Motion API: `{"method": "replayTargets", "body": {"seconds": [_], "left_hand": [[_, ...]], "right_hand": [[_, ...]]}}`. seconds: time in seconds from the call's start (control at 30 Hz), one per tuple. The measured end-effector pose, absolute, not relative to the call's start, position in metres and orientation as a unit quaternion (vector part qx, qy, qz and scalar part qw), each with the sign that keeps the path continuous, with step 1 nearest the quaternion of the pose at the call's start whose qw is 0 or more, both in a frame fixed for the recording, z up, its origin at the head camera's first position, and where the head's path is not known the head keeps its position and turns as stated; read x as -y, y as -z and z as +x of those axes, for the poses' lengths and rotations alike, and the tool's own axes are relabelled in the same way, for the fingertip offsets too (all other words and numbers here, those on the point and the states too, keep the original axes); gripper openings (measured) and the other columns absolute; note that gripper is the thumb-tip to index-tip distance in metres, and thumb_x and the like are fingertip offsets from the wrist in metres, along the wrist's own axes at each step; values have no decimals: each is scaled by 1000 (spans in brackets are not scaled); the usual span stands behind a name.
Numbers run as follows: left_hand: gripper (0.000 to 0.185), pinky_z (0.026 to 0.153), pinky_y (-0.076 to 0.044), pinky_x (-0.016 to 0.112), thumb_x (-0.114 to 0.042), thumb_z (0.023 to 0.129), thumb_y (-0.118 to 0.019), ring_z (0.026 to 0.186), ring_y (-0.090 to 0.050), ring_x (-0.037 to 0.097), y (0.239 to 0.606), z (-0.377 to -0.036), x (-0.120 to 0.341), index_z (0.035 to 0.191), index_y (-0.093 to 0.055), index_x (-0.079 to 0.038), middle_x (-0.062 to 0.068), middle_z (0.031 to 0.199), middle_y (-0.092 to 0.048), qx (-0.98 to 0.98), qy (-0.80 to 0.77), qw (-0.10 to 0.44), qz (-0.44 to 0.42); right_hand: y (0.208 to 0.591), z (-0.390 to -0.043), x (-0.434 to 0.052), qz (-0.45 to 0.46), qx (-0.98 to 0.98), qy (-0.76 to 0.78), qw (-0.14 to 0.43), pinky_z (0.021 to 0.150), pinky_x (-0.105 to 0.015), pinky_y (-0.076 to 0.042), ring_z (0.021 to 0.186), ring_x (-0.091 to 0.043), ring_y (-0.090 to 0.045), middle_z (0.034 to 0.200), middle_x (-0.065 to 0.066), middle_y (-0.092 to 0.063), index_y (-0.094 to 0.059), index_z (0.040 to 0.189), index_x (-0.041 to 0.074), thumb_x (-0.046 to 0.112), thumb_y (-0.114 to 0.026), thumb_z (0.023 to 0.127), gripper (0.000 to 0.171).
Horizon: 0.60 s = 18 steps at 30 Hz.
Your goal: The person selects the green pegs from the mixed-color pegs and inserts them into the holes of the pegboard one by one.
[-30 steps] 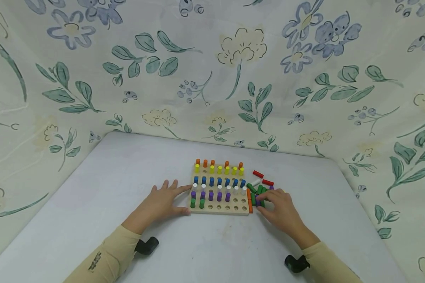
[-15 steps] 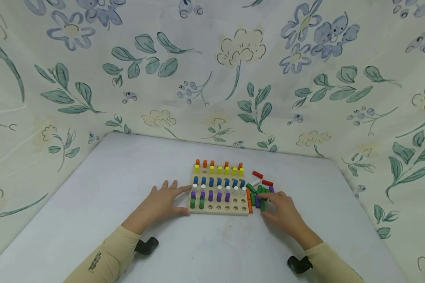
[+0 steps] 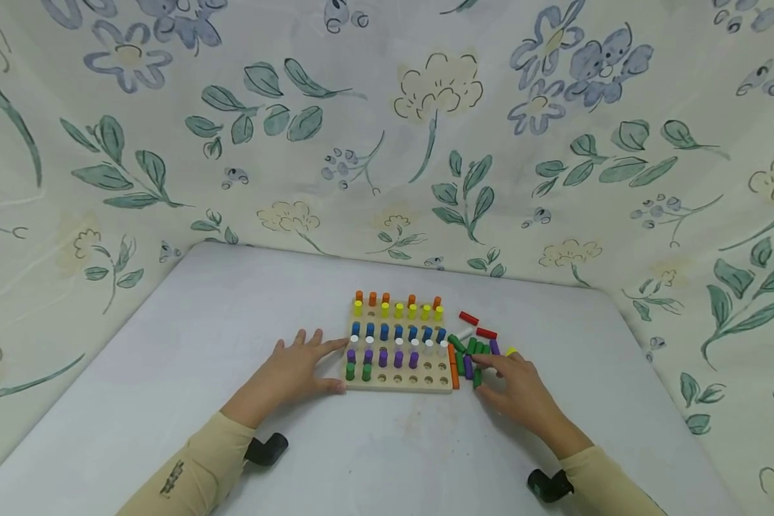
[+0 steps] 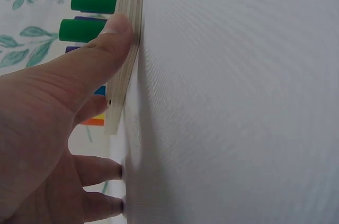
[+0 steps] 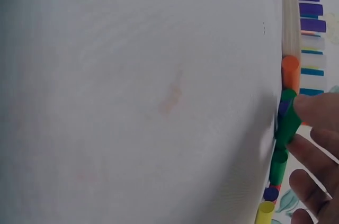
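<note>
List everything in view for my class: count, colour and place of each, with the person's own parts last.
Table: 1, white, foreground
Cloth: 1, cream with floral print, behind table
Board: 1, pale wood, on table
Standing pegs: 5 orange, 6 yellow, 7 blue, at least 5 white, 5 purple, 2 green, in board rows, far to near
Loose pegs: at least 2 red, 2 orange, 2 purple, 1 white, 1 yellow, several green (some hidden), right of board
Sleeves: 2, beige, lower left and lower right
Devices: 2, black, beside sleeves
Left hand: 1, touching board's left edge
Right hand: 1, pinching a green peg
</note>
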<state>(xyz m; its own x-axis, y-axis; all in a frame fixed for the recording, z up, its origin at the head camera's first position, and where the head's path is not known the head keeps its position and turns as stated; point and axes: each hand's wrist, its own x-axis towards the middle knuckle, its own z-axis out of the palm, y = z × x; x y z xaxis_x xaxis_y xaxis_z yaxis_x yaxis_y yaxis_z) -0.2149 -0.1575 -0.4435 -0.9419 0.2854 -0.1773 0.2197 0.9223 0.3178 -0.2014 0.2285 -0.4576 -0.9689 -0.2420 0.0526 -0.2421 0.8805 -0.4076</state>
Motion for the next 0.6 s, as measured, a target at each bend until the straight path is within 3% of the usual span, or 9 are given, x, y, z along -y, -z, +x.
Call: {"method": "replayTargets", "body": {"seconds": [0.23, 0.6], "left_hand": [[88, 111, -16, 78, -60, 80, -78, 145, -21, 59, 444, -215, 158, 154, -46, -26, 30, 158, -33, -974, -148, 113, 128], [87, 110, -18, 79, -60, 81, -78, 144, -23, 59, 443, -215, 159, 154, -47, -25, 31, 157, -34, -975, -145, 106, 133]], "right_hand": [[460, -199, -232, 123, 958, -259, -8, 83, -40, -47, 98, -15, -55, 110, 10, -72, -64, 136, 20, 25, -79, 89, 49], [462, -198, -237, 115, 941, -319, 19, 74, -32, -49, 91, -14, -59, 98, 7, -74, -63, 133, 13, 24, -73, 96, 40]]}}
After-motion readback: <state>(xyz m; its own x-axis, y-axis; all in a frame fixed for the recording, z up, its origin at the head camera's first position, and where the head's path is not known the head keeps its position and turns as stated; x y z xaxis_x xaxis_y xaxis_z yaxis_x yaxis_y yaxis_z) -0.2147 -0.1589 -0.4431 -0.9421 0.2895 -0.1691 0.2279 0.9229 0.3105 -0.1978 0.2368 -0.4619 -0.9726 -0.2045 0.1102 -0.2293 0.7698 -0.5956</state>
